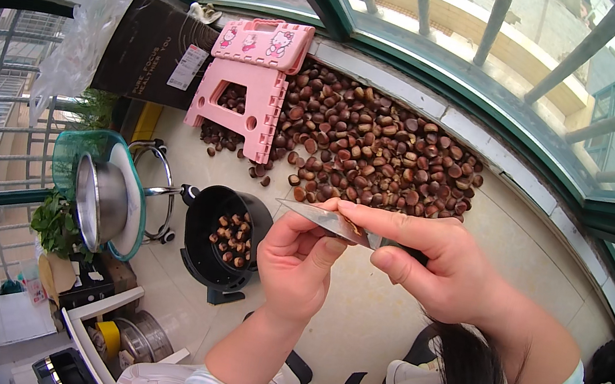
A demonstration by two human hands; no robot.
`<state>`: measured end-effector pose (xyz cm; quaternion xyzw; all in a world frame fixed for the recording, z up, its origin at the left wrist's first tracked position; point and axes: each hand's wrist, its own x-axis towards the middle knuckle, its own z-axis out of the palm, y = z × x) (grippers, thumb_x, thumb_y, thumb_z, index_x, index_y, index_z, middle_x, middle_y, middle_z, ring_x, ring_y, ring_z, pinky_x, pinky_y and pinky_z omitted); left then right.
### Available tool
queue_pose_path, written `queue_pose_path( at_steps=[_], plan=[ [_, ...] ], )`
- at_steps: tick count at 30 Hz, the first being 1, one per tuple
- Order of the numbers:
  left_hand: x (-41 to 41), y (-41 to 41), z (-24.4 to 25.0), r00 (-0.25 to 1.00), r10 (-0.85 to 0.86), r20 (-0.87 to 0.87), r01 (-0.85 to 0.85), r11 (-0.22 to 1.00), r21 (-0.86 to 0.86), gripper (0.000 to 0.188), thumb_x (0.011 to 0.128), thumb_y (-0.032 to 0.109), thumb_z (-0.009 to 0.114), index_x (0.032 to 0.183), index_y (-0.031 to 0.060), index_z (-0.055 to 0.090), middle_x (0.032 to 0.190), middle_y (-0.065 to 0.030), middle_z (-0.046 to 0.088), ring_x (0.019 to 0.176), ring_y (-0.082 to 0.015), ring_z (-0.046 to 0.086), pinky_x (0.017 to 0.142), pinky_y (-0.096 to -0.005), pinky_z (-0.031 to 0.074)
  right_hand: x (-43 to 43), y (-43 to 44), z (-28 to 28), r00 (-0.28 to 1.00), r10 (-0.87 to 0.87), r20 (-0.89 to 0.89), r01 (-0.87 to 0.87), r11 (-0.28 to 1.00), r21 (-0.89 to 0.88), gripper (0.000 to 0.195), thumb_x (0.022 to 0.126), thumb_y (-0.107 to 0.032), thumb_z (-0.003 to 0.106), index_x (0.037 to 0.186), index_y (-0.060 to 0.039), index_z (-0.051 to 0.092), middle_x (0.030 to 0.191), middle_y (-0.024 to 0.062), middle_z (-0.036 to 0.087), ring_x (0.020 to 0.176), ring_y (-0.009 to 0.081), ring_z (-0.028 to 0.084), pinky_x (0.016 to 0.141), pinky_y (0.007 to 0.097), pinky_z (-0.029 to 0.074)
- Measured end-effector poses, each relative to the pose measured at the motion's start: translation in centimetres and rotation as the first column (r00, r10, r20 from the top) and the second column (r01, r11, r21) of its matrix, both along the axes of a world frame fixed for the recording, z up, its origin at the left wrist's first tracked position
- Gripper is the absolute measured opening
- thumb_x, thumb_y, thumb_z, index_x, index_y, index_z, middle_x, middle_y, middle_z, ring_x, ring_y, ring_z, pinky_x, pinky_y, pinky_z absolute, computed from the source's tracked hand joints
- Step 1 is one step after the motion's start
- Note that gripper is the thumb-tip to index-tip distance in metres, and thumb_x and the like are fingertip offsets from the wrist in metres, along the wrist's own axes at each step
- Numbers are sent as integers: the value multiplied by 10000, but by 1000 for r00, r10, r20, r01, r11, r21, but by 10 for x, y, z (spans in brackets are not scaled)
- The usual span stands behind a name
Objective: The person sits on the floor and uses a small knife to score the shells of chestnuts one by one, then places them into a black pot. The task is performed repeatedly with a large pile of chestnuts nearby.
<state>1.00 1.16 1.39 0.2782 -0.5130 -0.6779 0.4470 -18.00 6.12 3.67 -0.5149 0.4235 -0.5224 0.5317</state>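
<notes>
My right hand grips the dark handle of a knife, its forefinger stretched along the blade, which points left. Under and beside the blade, my left hand pinches a chestnut, mostly hidden by the blade and fingers. Blade and chestnut appear to touch. Beyond both hands, a large heap of brown chestnuts lies on the tiled floor. To the left of my left hand stands a black air fryer basket, with several chestnuts at its bottom showing pale cut patches.
A pink folding step stool stands over part of the heap. Behind it are a dark cardboard box and a plastic bag. At left, a metal bowl rests on a round stool with chrome legs. Barred windows border the floor.
</notes>
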Motion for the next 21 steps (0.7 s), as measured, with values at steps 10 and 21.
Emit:
queue_pose_path(
  at_steps=[10,21],
  plan=[
    [20,-30,-3,999,-36,-36,41,986,162,381,961,35,552,1331,-5,472,1221,-185,609,993,-216,648,892,-354,525,1,-9,-13,864,-247,438,-13,861,509,490,1047,-259,410,1508,-136,296,705,7,521,537,48,355,471,187,290],
    [245,-135,-26,266,-150,952,-32,986,165,308,845,97,728,1109,11,593,966,-43,642,851,-113,616,797,-263,515,25,-13,-31,946,-280,164,136,803,581,508,1034,-313,426,1490,-115,324,662,-1,482,500,44,347,456,183,270]
  ],
)
